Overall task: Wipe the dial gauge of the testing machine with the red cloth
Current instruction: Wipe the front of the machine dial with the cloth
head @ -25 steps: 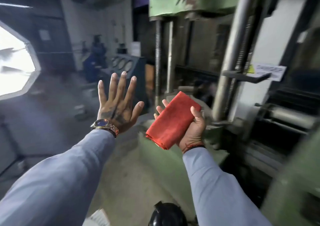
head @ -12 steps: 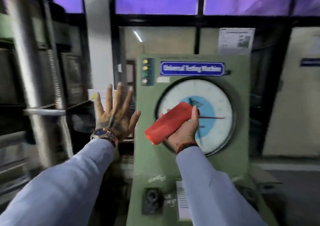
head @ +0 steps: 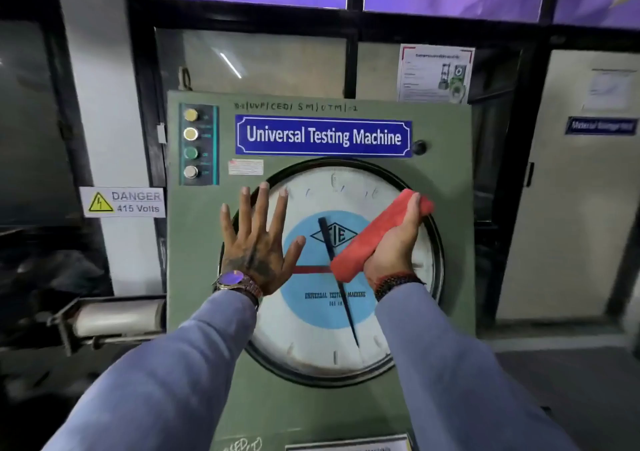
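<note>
Now the right hand (head: 391,253) grips the cloth (head: 377,237), slanted over the gauge (head: 322,343) face's right half; left hand (head: 258,242) spread, empty.

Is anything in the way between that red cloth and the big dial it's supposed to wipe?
Nothing visible. The right hand holds the folded red cloth right in front of the dial gauge; the open left hand is off to the dial's left edge.
</note>
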Demonstrator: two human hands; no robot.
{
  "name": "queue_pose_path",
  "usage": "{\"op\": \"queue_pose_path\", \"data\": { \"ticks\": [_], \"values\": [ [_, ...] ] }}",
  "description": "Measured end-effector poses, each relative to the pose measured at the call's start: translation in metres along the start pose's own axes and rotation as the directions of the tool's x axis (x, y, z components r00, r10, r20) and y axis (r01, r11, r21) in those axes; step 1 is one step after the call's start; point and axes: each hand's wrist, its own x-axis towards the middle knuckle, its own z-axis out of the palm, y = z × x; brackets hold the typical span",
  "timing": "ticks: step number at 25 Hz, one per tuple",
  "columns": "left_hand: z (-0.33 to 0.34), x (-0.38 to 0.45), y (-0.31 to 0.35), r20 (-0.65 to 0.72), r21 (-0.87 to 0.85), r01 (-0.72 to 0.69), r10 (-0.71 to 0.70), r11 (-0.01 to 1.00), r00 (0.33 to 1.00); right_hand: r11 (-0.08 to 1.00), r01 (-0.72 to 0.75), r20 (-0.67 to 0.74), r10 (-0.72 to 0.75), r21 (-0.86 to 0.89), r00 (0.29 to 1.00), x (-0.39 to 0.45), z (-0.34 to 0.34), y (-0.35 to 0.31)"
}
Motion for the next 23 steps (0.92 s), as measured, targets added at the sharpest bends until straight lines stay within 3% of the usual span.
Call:
{"op": "queue_pose_path", "data": {
  "ticks": [4,6,7,8,9,10,12,14,16,18,19,23],
  "values": [
    [0.066,0.034,-0.004,-0.016,0.012,0.018,-0.018,1.000,1.000,0.979,0.146,-0.114,-0.163,-0.143,0.980,0.067,0.012,0.020],
    [0.095,0.049,-0.010,-0.074,0.031,0.029,-0.027,0.999,0.997,0.856,0.304,-0.047,-0.354,-0.418,0.934,0.097,0.023,0.038],
    [0.109,0.055,-0.014,-0.093,0.045,0.033,-0.029,0.998,0.995,0.684,0.357,0.062,-0.416,-0.636,0.907,0.110,0.027,0.052],
    [0.118,0.054,-0.018,-0.112,0.050,0.039,-0.033,0.998,0.993,0.429,0.380,0.189,-0.424,-0.820,0.886,0.117,0.027,0.068],
    [0.126,0.052,-0.023,-0.142,0.044,0.034,-0.027,0.998,0.989,0.163,0.396,0.300,-0.419,-0.904,0.857,0.124,0.025,0.085],
    [0.133,0.052,-0.027,-0.171,0.042,0.031,-0.024,0.999,0.985,-0.034,0.409,0.383,-0.433,-0.912,0.816,0.131,0.024,0.100],
    [0.142,0.053,-0.031,-0.210,0.037,0.037,-0.028,0.999,0.977,-0.229,0.503,0.547,-0.477,-0.833,0.688,0.141,0.033,0.120],
    [0.144,0.055,-0.030,-0.241,0.042,0.055,-0.043,0.998,0.970,-0.388,0.652,0.753,-0.434,-0.651,0.494,0.144,0.050,0.133],
    [0.145,0.056,-0.027,-0.245,0.052,0.073,-0.058,0.996,0.968,-0.489,0.739,0.881,-0.343,-0.463,0.325,0.146,0.061,0.139],
    [0.145,0.054,-0.029,-0.250,0.058,0.081,-0.064,0.995,0.966,-0.532,0.758,0.922,-0.292,-0.378,0.256,0.155,0.057,0.131],
    [0.145,0.053,-0.030,-0.251,0.060,0.086,-0.068,0.994,0.966,-0.538,0.739,0.910,-0.314,-0.405,0.271,0.165,0.047,0.122],
    [0.141,0.054,-0.023,-0.224,0.045,0.122,-0.109,0.991,0.969,-0.448,0.544,0.701,-0.533,-0.709,0.474,0.205,-0.040,0.075]
  ]
}}
